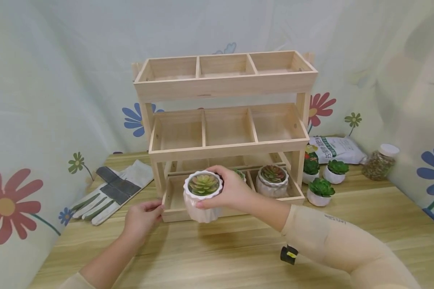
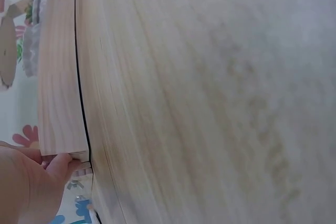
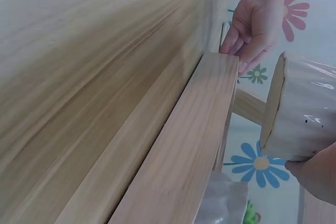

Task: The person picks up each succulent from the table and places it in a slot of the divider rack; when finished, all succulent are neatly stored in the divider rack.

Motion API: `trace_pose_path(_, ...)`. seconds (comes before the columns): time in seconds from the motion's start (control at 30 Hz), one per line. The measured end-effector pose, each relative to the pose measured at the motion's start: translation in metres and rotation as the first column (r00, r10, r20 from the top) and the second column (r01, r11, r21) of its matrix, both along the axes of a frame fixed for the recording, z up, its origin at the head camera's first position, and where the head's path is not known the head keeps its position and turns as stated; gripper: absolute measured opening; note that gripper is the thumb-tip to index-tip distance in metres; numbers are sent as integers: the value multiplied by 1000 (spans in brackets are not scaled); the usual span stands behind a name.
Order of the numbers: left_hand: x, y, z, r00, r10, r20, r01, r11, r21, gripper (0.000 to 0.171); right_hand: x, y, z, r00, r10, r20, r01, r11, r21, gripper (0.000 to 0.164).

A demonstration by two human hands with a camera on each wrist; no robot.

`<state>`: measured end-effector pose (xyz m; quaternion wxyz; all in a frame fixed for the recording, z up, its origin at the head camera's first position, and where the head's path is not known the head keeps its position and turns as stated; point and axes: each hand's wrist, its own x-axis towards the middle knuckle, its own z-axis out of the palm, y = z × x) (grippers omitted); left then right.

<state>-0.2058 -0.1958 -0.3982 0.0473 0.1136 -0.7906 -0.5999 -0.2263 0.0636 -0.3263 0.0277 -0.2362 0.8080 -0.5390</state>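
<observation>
My right hand (image 1: 235, 192) grips a white ribbed pot (image 1: 204, 210) holding a green, pink-tipped succulent, raised just in front of the lowest wooden trough. The pot's unglazed base (image 3: 274, 103) shows in the right wrist view. At the trough's left front corner, my left hand (image 1: 143, 220) pinches the edge of the wooden plant stand (image 1: 173, 216). A white pot with a reddish succulent (image 1: 273, 180) sits in the trough's right compartment. Another succulent in the middle compartment is mostly hidden behind my right hand.
Upper troughs (image 1: 226, 90) of the stand rise behind. Work gloves (image 1: 117, 188) lie to the left. On the right are several small potted succulents (image 1: 320, 192), a white printed bag (image 1: 336, 149) and a lidded jar of granules (image 1: 379, 162).
</observation>
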Motion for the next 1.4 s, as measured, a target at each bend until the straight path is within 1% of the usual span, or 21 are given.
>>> trace_pose_path(0.17,0,-1,-1,1000,-5,0,5,1000,-6,26,-12,-20,-5,999,-1,49,3,1000,-29,77)
trace_pose_path(0.3,1,-2,-3,1000,-12,-9,12,1000,-29,25,-19,-34,-12,996,-30,81,33,999,-38,76)
trace_pose_path(0.47,2,-3,-5,1000,-15,-23,14,999,-43,26,-28,-52,-18,994,-82,71,84,996,-27,82)
trace_pose_path(0.67,0,-4,-5,1000,-9,-22,9,999,-41,27,-42,-69,-26,994,-96,42,98,994,-40,84)
trace_pose_path(0.83,1,-3,-4,1000,-6,-15,6,1000,-25,26,-52,-74,-34,995,-102,-5,102,995,-2,87)
trace_pose_path(0.97,1,-2,-3,1000,-6,-15,5,1000,-9,26,-58,-76,-39,995,-85,-54,87,996,25,90)
trace_pose_path(1.1,1,-2,-2,1000,-3,-18,3,1000,-9,25,-63,-78,-42,993,-55,-102,60,997,41,89)
trace_pose_path(1.23,0,-2,-2,1000,-6,-19,5,1000,-15,24,-67,-80,-45,992,-43,-117,54,995,85,92)
trace_pose_path(1.4,0,-2,-1,1000,-7,-21,7,1000,0,24,-71,-81,-49,992,-39,-122,58,986,154,96)
